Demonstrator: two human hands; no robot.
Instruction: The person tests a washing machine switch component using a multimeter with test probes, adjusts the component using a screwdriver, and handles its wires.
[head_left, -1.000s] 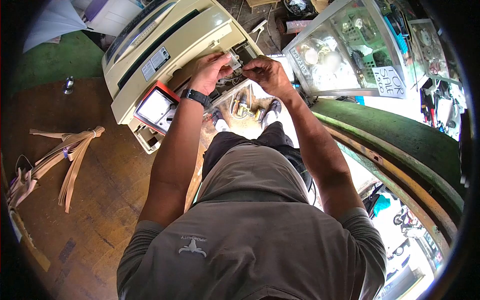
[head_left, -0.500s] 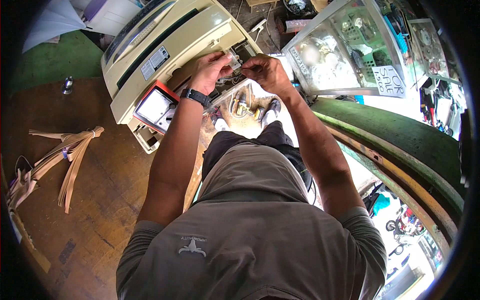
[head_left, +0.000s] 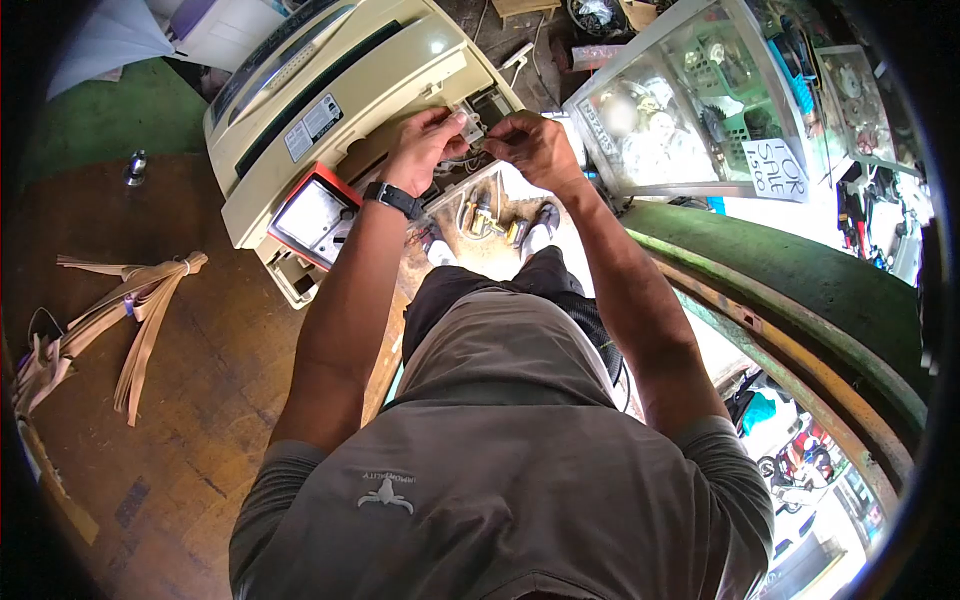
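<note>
A cream-coloured appliance [head_left: 400, 75] lies tilted at the top, its near side open with wires [head_left: 465, 160] showing. Above this opening my left hand [head_left: 425, 145], with a black watch on the wrist, has its thumb and fingers closed around a small pale part [head_left: 470, 125]. My right hand [head_left: 530, 148] is just to the right, fingers pinched together near the same part; whatever lies between its fingertips is too small to make out. A red-framed meter [head_left: 314, 216] rests on the appliance's edge beside my left wrist.
Strips of tan material [head_left: 150, 290] and a small metal piece [head_left: 135, 168] lie on the brown surface at left. Yellow tools [head_left: 483, 218] sit near my feet. A glass display case [head_left: 690, 110] bearing a sale sign [head_left: 775, 168] stands at right, above a green curved ledge [head_left: 780, 255].
My right hand's fingers have shifted slightly beside the pale part. My left hand stays almost in the same place.
</note>
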